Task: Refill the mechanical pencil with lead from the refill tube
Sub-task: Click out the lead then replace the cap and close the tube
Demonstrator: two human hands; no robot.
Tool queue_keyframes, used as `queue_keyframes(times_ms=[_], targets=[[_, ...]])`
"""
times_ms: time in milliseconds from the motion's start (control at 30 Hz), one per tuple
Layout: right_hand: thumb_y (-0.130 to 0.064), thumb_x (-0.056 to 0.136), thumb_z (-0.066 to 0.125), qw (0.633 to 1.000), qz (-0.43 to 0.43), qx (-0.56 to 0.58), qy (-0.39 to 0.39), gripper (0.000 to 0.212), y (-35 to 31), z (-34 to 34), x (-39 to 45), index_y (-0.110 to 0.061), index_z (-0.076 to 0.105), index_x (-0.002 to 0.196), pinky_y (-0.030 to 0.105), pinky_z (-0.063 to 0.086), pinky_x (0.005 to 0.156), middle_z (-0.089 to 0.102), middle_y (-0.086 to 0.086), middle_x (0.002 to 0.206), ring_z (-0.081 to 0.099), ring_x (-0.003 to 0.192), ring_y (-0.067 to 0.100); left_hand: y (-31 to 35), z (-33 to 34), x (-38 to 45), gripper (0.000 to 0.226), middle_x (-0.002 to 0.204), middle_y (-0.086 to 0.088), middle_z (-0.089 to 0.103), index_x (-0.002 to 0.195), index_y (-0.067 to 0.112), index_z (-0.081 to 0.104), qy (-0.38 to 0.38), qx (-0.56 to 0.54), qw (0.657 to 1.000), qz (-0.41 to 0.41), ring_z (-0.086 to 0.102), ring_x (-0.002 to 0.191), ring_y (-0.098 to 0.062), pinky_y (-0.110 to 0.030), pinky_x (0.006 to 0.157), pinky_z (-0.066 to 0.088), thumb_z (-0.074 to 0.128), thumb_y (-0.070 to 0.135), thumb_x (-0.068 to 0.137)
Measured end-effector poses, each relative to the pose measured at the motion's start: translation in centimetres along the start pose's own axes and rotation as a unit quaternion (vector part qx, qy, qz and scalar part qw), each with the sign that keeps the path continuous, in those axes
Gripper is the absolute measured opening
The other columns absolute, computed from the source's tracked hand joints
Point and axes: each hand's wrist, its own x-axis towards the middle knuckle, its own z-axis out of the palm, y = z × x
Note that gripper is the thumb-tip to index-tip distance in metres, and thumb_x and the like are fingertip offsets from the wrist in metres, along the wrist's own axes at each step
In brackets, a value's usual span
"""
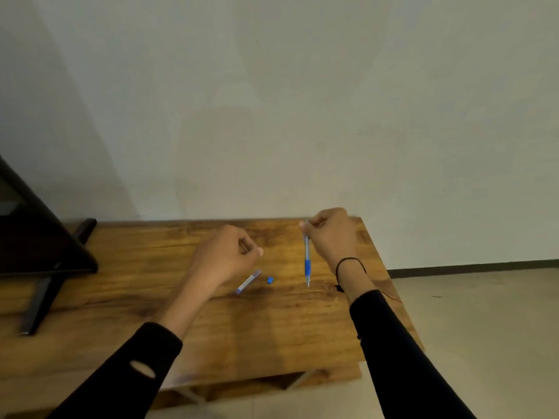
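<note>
My right hand (329, 234) pinches the top end of the mechanical pencil (307, 258), a clear barrel with a blue grip. The pencil stands nearly upright, its tip touching the wooden table (121, 297). A clear lead refill tube (248, 282) with a blue end lies slanted on the wood to the pencil's left. Beside the tube rests a small blue cap (270, 279). Just above the tube hovers my left hand (227, 252), fingers curled and pinched together; whether something thin is held in them is too small to tell.
A dark monitor (36, 237) on a black stand (39, 303) occupies the table's left end. A pale wall rises right behind the table. The table's right edge drops to a beige floor (484, 328). A lower shelf shows under the front edge.
</note>
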Motion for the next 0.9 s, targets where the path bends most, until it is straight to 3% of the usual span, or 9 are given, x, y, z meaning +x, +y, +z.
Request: queue_keyframes(times_ms=[67, 200, 267, 367, 467, 600, 700, 767, 900], targets=[[-0.028, 0.090, 0.084, 0.997, 0.020, -0.079, -0.017, 0.025, 2.2, 1.3, 0.6, -0.008, 0.072, 0.081, 0.026, 0.044, 0.053, 0.067, 0.002, 0.071, 0.063, 0.065, 0.018, -1.1, 1.6, 0.2, 0.019, 0.088, 0.013, 0.077, 0.083, 0.028, 0.073, -0.012, 0.081, 0.996, -0.020, 0.075, 0.093, -0.016, -0.030, 0.071, 0.053, 0.080, 0.044, 0.090], [-0.022, 0.091, 0.083, 0.992, 0.032, -0.120, -0.035, 0.022, 4.2, 4.1, 1.2, -0.009, 0.064, 0.088, 0.040, 0.060, 0.072, 0.073, 0.009, 0.090, 0.070, 0.086, 0.026, -2.1, 4.5, 0.6, 0.025, 0.115, 0.002, 0.076, 0.107, 0.028, 0.070, -0.020, 0.198, 0.980, -0.012, 0.072, 0.111, -0.025, -0.035, 0.081, 0.053, 0.078, 0.046, 0.092], [-0.021, 0.091, 0.082, 0.990, 0.031, -0.129, -0.038, 0.026, 4.8, 5.3, 1.4, -0.013, 0.060, 0.081, 0.038, 0.057, 0.070, 0.072, 0.008, 0.088, 0.070, 0.086, 0.026, -2.4, 5.5, 0.5, 0.027, 0.120, 0.000, 0.073, 0.114, 0.025, 0.071, -0.028, 0.237, 0.971, -0.008, 0.071, 0.112, -0.026, -0.035, 0.077, 0.049, 0.077, 0.044, 0.095], [-0.025, 0.092, 0.082, 0.987, 0.033, -0.149, -0.048, 0.023, 5.8, 6.3, 1.3, -0.012, 0.064, 0.087, 0.035, 0.050, 0.068, 0.069, 0.005, 0.088, 0.068, 0.087, 0.026, -2.5, 6.3, 0.1, 0.021, 0.111, -0.001, 0.073, 0.109, 0.021, 0.072, -0.007, 0.252, 0.968, -0.003, 0.072, 0.101, -0.024, -0.036, 0.072, 0.049, 0.075, 0.040, 0.100], [-0.028, 0.092, 0.081, 0.984, 0.026, -0.169, -0.052, 0.024, 6.1, 6.5, 1.2, -0.009, 0.066, 0.097, 0.041, 0.058, 0.073, 0.071, 0.008, 0.096, 0.069, 0.090, 0.028, -2.7, 6.8, -0.3, 0.021, 0.093, 0.001, 0.065, 0.094, 0.019, 0.066, 0.019, 0.248, 0.968, 0.018, 0.064, 0.083, -0.018, -0.034, 0.067, 0.050, 0.071, 0.037, 0.104], [-0.014, 0.095, 0.074, 0.966, -0.091, -0.210, -0.122, 0.008, 5.1, 6.4, 0.6, -0.018, 0.066, 0.097, 0.043, 0.059, 0.080, 0.071, 0.004, 0.100, 0.068, 0.094, 0.026, -2.5, 6.3, -0.3, 0.024, 0.092, -0.001, 0.068, 0.090, 0.020, 0.065, 0.013, 0.232, 0.973, 0.004, 0.069, 0.086, -0.022, -0.039, 0.072, 0.059, 0.068, 0.040, 0.103], [-0.006, 0.091, 0.073, 0.905, -0.214, -0.287, -0.231, 0.015, 4.9, 7.3, -0.6, -0.018, 0.067, 0.098, 0.038, 0.049, 0.072, 0.068, 0.007, 0.106, 0.065, 0.097, 0.031, -2.4, 5.2, 0.1, 0.023, 0.093, -0.003, 0.073, 0.092, 0.020, 0.070, 0.018, 0.222, 0.975, -0.008, 0.072, 0.090, -0.028, -0.040, 0.074, 0.059, 0.072, 0.043, 0.098], [-0.004, 0.090, 0.074, 0.882, -0.260, -0.319, -0.229, 0.015, 5.0, 7.9, -1.1, -0.014, 0.066, 0.099, 0.036, 0.040, 0.070, 0.065, 0.009, 0.108, 0.063, 0.097, 0.034, -2.5, 4.6, 0.2, 0.020, 0.088, -0.002, 0.074, 0.087, 0.021, 0.073, 0.023, 0.218, 0.976, -0.008, 0.073, 0.088, -0.029, -0.038, 0.070, 0.056, 0.076, 0.040, 0.094], [-0.005, 0.092, 0.072, 0.875, -0.273, -0.343, -0.208, 0.017, 5.1, 8.3, -1.2, -0.015, 0.060, 0.096, 0.036, 0.037, 0.069, 0.064, 0.011, 0.107, 0.060, 0.093, 0.033, -2.3, 4.1, 0.0, 0.016, 0.084, 0.001, 0.072, 0.086, 0.021, 0.071, 0.012, 0.206, 0.978, -0.005, 0.070, 0.083, -0.024, -0.038, 0.071, 0.057, 0.078, 0.035, 0.092]])
